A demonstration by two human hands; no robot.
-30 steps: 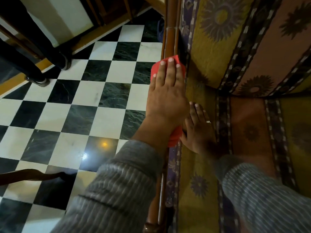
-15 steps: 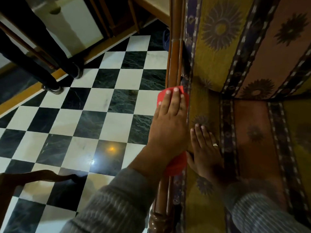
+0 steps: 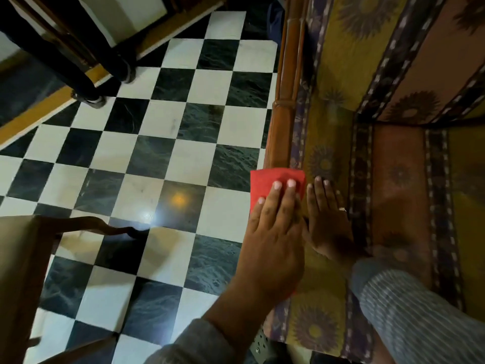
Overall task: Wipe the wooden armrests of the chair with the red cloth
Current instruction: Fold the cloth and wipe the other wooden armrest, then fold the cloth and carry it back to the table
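A second wooden chair is sitting at the lower left edge, cut off by the frame, its curved arm reaching out over the floor. The checkered floor of black and white tiles is filling the middle of the view and is reflecting two spots of light. Dark furniture legs are standing on it at the upper left; what they belong to is out of view.

Right of the floor, the wooden armrest is running away from the camera along the edge of the patterned seat cushion. The left hand is lying flat, fingers together and extended, pressing the red cloth onto the near part of the armrest; most of the cloth is hidden under the palm, with only its far end and a sliver by the wrist showing. The right hand, open and holding nothing, is resting flat on the cushion just beside it, a ring on one finger. The striped sleeve is covering that wrist.
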